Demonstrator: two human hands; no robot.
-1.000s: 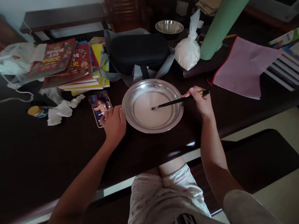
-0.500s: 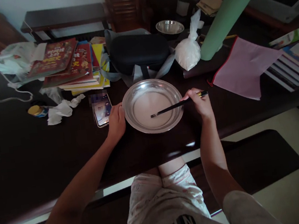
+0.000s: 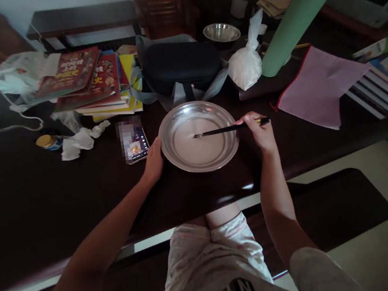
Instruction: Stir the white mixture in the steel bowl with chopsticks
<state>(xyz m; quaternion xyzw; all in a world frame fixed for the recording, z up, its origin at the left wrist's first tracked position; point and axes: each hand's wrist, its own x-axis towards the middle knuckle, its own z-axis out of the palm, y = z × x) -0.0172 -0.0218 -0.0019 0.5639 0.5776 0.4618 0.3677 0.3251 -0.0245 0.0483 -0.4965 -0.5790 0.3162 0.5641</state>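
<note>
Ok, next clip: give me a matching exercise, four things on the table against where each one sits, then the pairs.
Things:
1. phone
2. chopsticks
3. green flask
4. white plastic bag

Places:
A. in the right hand, tips over the metal pan
B. behind the pan, beside the black case
C. left of the pan, near the left hand
D. far right, leaning, behind the pink cloth

Pairs: 1-C, 2-A, 3-D, 4-B
</note>
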